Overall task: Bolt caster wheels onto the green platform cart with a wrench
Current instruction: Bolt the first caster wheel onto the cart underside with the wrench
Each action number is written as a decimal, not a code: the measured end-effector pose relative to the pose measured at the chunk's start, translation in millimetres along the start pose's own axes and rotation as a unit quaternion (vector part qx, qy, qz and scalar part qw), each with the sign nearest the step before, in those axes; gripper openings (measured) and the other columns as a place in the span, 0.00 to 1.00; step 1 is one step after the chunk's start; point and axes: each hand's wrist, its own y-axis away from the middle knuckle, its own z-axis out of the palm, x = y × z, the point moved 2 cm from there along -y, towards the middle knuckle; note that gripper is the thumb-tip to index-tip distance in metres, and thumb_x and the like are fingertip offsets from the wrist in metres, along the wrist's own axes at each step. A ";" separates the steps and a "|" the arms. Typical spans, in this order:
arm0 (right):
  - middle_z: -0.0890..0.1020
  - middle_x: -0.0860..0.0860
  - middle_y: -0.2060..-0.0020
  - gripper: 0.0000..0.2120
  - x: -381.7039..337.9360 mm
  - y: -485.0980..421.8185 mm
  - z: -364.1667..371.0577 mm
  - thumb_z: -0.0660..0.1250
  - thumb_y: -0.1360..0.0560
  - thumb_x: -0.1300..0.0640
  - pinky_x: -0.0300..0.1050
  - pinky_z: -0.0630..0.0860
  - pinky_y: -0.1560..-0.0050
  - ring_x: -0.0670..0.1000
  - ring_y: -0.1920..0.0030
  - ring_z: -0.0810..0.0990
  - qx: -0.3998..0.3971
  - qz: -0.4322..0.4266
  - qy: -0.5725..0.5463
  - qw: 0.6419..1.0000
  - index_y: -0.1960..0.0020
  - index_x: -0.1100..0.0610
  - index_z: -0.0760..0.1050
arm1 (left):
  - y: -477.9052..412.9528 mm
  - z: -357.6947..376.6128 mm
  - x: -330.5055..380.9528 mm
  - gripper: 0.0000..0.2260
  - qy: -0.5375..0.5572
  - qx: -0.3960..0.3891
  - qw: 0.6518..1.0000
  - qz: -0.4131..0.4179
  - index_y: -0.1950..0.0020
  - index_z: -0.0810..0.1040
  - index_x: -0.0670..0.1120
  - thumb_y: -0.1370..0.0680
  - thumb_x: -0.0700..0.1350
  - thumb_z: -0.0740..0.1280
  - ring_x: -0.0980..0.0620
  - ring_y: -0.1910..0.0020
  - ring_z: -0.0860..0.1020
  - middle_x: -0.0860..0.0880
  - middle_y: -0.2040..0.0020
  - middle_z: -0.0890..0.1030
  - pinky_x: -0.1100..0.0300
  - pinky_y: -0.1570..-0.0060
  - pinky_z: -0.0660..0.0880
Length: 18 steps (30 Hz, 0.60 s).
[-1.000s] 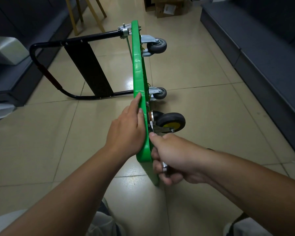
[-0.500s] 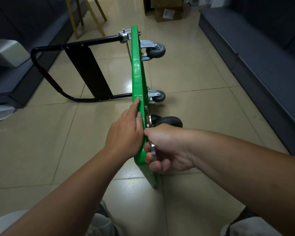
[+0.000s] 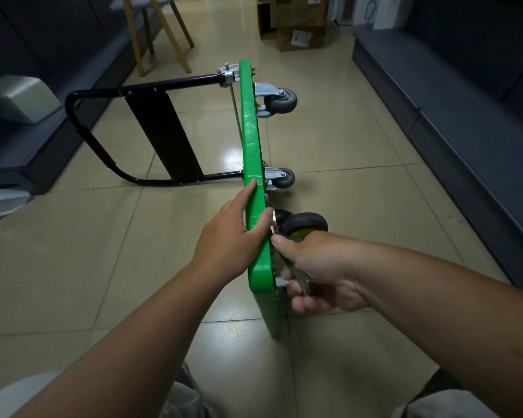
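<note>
The green platform cart (image 3: 249, 131) stands on its long edge on the tiled floor, its black folding handle (image 3: 109, 146) lying out to the left. My left hand (image 3: 230, 239) grips the cart's upper edge near the close end, thumb wrapped over to the wheel side. My right hand (image 3: 317, 273) is closed on a metal wrench (image 3: 302, 282) held against the cart's underside, just below a black caster with a yellow hub (image 3: 304, 226). Two grey casters (image 3: 281, 101) (image 3: 283, 178) are mounted farther along the underside. The wrench head and bolt are hidden by my fingers.
Dark grey benches run along the left (image 3: 27, 140) and right (image 3: 465, 122) walls. Wooden stool legs (image 3: 160, 34) and cardboard boxes (image 3: 296, 25) stand at the far end. A silver-grey case (image 3: 15, 98) rests on the left bench. My knees show at the bottom.
My right hand swung the wrench up toward the black caster, then back down and outward. My left hand has kept its grip on the cart's edge.
</note>
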 end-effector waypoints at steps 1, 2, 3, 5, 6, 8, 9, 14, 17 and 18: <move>0.69 0.52 0.76 0.24 1.3 -1.2 -0.8 0.56 0.19 0.36 0.33 0.68 0.82 0.48 0.84 0.69 0.009 -0.004 0.004 1.000 0.54 0.58 0.68 | 0.1 0.1 0.0 0.28 0.003 -0.001 1.000 -0.003 0.19 0.56 0.65 0.18 0.62 0.60 0.47 0.50 0.79 0.51 0.34 0.78 0.53 0.50 0.74; 0.69 0.53 0.73 0.22 3.6 -3.1 -0.9 0.56 0.18 0.38 0.34 0.69 0.81 0.49 0.83 0.70 0.024 -0.010 0.010 1.000 0.52 0.58 0.68 | 0.3 0.6 0.5 0.27 0.004 0.000 1.000 -0.006 0.19 0.56 0.65 0.18 0.62 0.60 0.47 0.49 0.79 0.51 0.35 0.78 0.54 0.50 0.74; 0.70 0.55 0.69 0.19 8.3 -5.7 0.5 0.56 0.17 0.41 0.37 0.72 0.80 0.51 0.79 0.73 0.041 -0.025 0.035 0.998 0.47 0.58 0.68 | 0.2 1.2 1.3 0.27 0.003 0.002 1.000 -0.008 0.19 0.56 0.65 0.17 0.61 0.60 0.47 0.49 0.78 0.50 0.35 0.78 0.54 0.51 0.72; 0.72 0.58 0.60 0.12 19.3 -13.5 5.7 0.57 0.15 0.53 0.48 0.81 0.67 0.58 0.64 0.81 0.096 -0.118 0.210 0.966 0.35 0.58 0.67 | 0.1 2.4 2.4 0.27 0.001 0.008 1.000 -0.010 0.19 0.57 0.65 0.17 0.60 0.60 0.48 0.49 0.78 0.50 0.35 0.78 0.56 0.52 0.70; 0.75 0.58 0.57 0.14 26.6 -18.8 9.9 0.58 0.16 0.58 0.49 0.81 0.60 0.60 0.57 0.82 0.105 -0.170 0.316 0.927 0.32 0.60 0.67 | -0.1 2.8 2.5 0.27 0.000 0.010 1.000 -0.011 0.19 0.57 0.65 0.17 0.60 0.60 0.48 0.49 0.78 0.50 0.35 0.78 0.56 0.52 0.69; 0.77 0.58 0.46 0.31 45.4 -31.2 17.3 0.67 0.23 0.65 0.45 0.76 0.53 0.59 0.45 0.81 0.124 -0.219 0.468 0.847 0.24 0.60 0.59 | 0.1 3.3 2.5 0.27 -0.001 0.010 1.000 -0.011 0.19 0.57 0.65 0.17 0.60 0.60 0.48 0.48 0.77 0.51 0.35 0.78 0.57 0.52 0.68; 0.75 0.57 0.39 0.40 55.4 -40.9 17.1 0.70 0.26 0.66 0.45 0.74 0.49 0.57 0.40 0.78 0.141 -0.231 0.509 0.817 0.21 0.58 0.53 | 0.1 3.5 2.4 0.27 -0.001 0.011 1.000 -0.010 0.19 0.57 0.65 0.17 0.60 0.60 0.48 0.48 0.77 0.51 0.35 0.78 0.57 0.52 0.68; 0.79 0.51 0.50 0.16 83.7 -92.4 20.8 0.62 0.21 0.64 0.33 0.68 0.61 0.52 0.50 0.79 0.207 -0.316 0.344 0.860 0.35 0.54 0.72 | -2.4 5.2 -1.0 0.27 -0.003 0.017 1.000 -0.007 0.19 0.56 0.65 0.17 0.61 0.60 0.48 0.48 0.78 0.51 0.35 0.78 0.56 0.52 0.70; 0.81 0.52 0.52 0.12 89.2 -120.1 20.3 0.65 0.23 0.66 0.33 0.70 0.62 0.51 0.53 0.79 0.208 -0.349 0.270 0.873 0.42 0.56 0.75 | -3.2 6.4 -3.7 0.27 0.001 0.024 1.000 -0.012 0.20 0.57 0.66 0.18 0.61 0.61 0.49 0.52 0.77 0.53 0.38 0.78 0.56 0.54 0.70; 0.81 0.52 0.52 0.13 88.4 -126.3 18.5 0.66 0.24 0.65 0.38 0.71 0.59 0.51 0.52 0.79 0.208 -0.355 0.275 0.869 0.41 0.55 0.75 | -3.9 6.7 -4.7 0.27 0.005 0.025 1.000 -0.012 0.20 0.58 0.67 0.18 0.61 0.61 0.50 0.53 0.77 0.54 0.40 0.78 0.57 0.55 0.69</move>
